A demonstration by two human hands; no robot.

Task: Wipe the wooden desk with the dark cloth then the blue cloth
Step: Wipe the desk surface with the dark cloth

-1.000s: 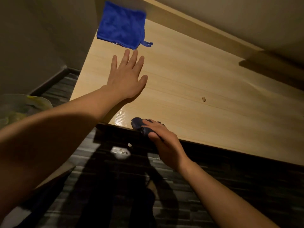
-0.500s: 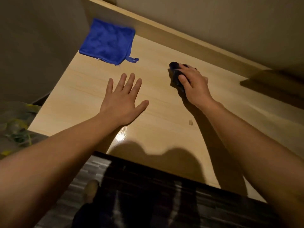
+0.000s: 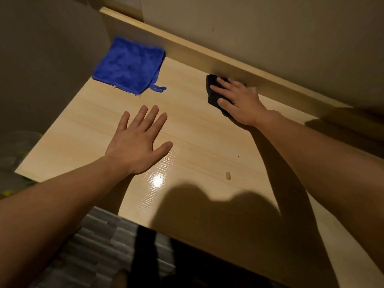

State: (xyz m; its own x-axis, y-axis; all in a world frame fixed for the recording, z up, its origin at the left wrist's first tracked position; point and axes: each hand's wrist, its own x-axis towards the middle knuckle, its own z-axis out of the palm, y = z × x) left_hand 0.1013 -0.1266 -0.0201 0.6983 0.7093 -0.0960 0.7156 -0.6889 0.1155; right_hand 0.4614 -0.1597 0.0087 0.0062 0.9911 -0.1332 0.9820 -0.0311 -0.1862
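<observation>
The light wooden desk [image 3: 199, 142] fills the middle of the view. My right hand [image 3: 239, 102] presses the dark cloth [image 3: 212, 90] flat on the desk close to the raised back edge; most of the cloth is hidden under the palm. My left hand [image 3: 139, 142] rests flat on the desk with fingers spread and nothing in it. The blue cloth [image 3: 131, 65], folded square with a small loop at one corner, lies in the far left corner of the desk, beyond my left hand.
A raised wooden back ledge [image 3: 228, 59] runs along the wall behind the desk. A small light crumb [image 3: 228, 175] lies on the desk near the right forearm. Dark striped flooring [image 3: 99, 246] shows below the front edge. A plastic bag [image 3: 14, 154] sits at far left.
My right hand has carried the dark cloth from the desk's front edge across to the back ledge. The left hand has stayed flat on the desk.
</observation>
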